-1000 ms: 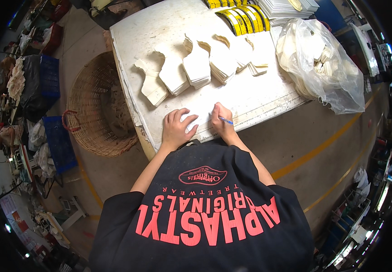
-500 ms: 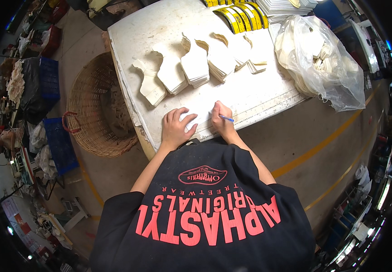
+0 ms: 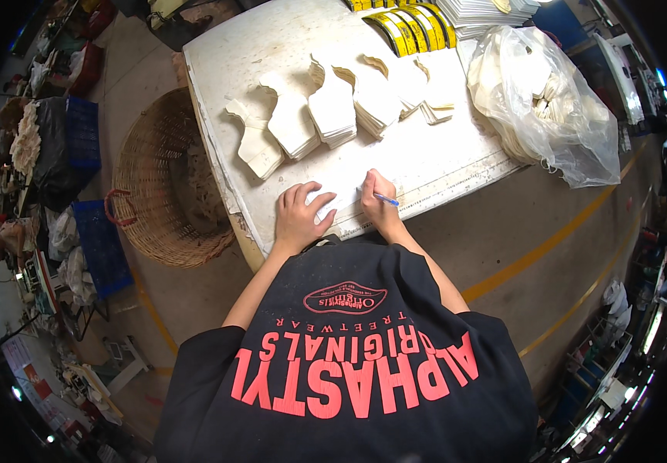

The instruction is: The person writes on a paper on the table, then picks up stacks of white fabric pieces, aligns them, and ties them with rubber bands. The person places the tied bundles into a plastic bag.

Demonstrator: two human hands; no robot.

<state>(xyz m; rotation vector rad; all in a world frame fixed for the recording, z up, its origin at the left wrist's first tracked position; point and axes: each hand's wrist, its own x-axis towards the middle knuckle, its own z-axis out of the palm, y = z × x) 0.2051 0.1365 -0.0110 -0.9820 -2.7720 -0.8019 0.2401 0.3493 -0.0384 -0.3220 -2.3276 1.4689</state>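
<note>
Near the front edge of the white table (image 3: 445,166), my right hand (image 3: 376,201) is closed around a blue pen (image 3: 387,200), its tip down toward a white sheet of paper (image 3: 342,193). My left hand (image 3: 299,215) lies on the left side of that sheet, fingers spread and flat. The sheet is hard to tell from the tabletop. Beyond my hands, several stacks of cream-coloured cut pieces (image 3: 332,112) with curved edges stand in a row across the table.
Yellow-and-black curved metal pieces (image 3: 410,31) lie at the table's far edge, beside a pile of white sheets (image 3: 480,17). A clear plastic bag (image 3: 572,108) of cream pieces sits at the right corner. A large wicker basket (image 3: 144,208) stands on the floor at left.
My right hand has shifted very slightly with the pen. My left hand and the stacks have stayed where they were.
</note>
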